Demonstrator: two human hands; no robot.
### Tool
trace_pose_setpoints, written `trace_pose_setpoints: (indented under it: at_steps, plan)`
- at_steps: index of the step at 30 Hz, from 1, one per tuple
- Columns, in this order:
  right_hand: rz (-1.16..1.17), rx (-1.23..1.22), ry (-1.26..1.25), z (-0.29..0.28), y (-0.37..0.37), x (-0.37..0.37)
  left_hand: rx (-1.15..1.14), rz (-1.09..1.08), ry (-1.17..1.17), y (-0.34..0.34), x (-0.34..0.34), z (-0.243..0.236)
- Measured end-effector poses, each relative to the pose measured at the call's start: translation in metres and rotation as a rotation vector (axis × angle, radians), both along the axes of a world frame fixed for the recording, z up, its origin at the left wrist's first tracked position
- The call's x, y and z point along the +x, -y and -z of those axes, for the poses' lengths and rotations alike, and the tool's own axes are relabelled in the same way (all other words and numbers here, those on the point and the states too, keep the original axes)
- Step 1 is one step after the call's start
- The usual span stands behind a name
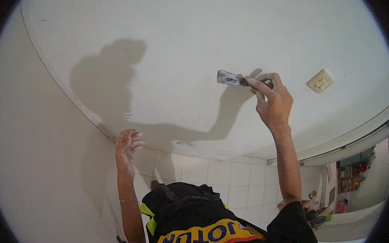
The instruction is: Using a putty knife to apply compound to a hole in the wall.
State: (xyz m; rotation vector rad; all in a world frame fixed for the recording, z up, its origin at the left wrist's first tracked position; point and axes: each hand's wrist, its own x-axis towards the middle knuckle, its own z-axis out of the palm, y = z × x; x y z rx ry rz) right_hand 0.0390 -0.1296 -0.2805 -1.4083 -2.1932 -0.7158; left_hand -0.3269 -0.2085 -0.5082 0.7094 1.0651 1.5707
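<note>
My right hand (276,99) is raised in front of the white wall (186,41), its fingers closed on the dark handle of a putty knife (228,78). The knife's flat blade, smeared with whitish filler, points left and lies at or close to the wall; I cannot tell whether it touches. Lower on the left, near the corner where two walls meet, my left hand (129,144) hangs with its fingers loosely bent and apart. White dust or filler coats its fingers and palm, and nothing shows in it.
A cream light switch (320,81) sits on the wall right of my right hand. Below runs a white tiled floor (218,172). At the right, past a doorway edge, stand shelves (351,173) with assorted things. My shadow falls across the wall.
</note>
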Motion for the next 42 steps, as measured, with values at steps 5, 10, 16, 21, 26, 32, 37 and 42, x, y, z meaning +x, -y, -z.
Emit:
trace_pose_setpoints:
  at_steps: [5,10,16,21,26,32,37,42]
  plan:
    - [0.204,-0.051,-0.283,-0.002,0.004,-0.019,-0.013,0.008,-0.003,0.007,0.002,0.006]
    - [0.078,-0.002,-0.081,0.009,-0.003,-0.018,0.012,0.132,0.067,-0.002,0.009,0.007]
    - [0.04,-0.039,-0.105,0.019,-0.009,-0.013,-0.003,0.061,-0.117,-0.005,0.018,0.006]
    - [0.103,-0.105,-0.124,0.032,-0.012,-0.016,0.004,0.134,-0.027,-0.006,0.013,0.008]
    - [-0.069,-0.178,0.116,0.046,-0.021,-0.018,-0.036,0.069,-0.062,-0.004,0.013,0.012]
    - [0.102,-0.201,-0.099,0.06,-0.018,-0.029,0.001,0.044,-0.134,0.014,-0.009,0.018]
    - [0.053,-0.228,-0.007,0.071,-0.015,-0.035,0.025,0.13,-0.011,0.017,-0.017,0.02]
    - [0.249,-0.112,-0.156,0.083,-0.009,-0.049,-0.012,0.109,-0.129,0.016,-0.017,0.013]
